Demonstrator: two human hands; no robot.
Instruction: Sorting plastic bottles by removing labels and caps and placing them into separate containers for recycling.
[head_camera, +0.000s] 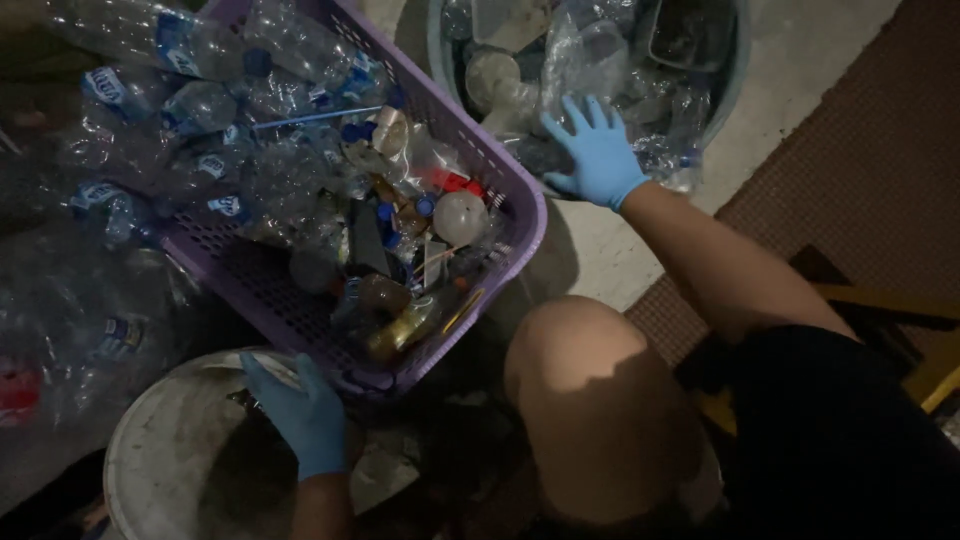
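Presently, right hand (600, 155) in blue glove, fingers spread, released, resting on clear plastic in round tub (738, 75) at one o'clock, left hand (300, 410) gripping white bucket (160, 450) rim at seven o'clock, purple basket (500, 190) of bottles between.

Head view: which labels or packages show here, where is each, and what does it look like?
Bottle labels: on the crushed clear bottles at upper left, blue and white bands.
Bottle label: on a bottle at lower left beside the purple basket, blue and white.
Clear packaging: in the round tub at top, under the right hand, see-through film and trays.
No signs or screens.
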